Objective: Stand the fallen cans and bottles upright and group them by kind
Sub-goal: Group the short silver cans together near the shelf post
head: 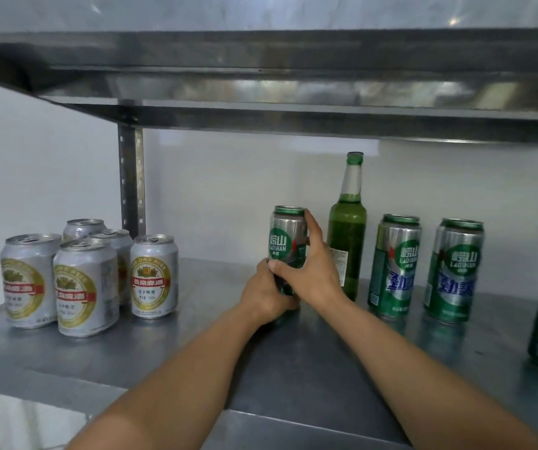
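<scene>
I have both hands on the green can [285, 235], which is upright in the middle of the shelf [196, 345], just left of the green bottle [347, 241]. My left hand [267, 287] wraps its lower part. My right hand [306, 274] clamps it from the right side, thumb across the front and one finger reaching up to the rim. My hands hide the base, so I cannot tell whether it sits flat on the metal.

It belongs with the two matching green cans [396, 264], which stand on the far side of the bottle, not with the silver cans [86, 274] grouped well to the left. To do this well I think I need to:

- keep the grip low and firm;
- lift rather than slide, since the bottle is tall and narrow and a knock from my right wrist could topple it;
- carry the can in front of the bottle and set it down flat beside its own kind;
- let go only once it stands steady, easing the lower hand off first.
</scene>
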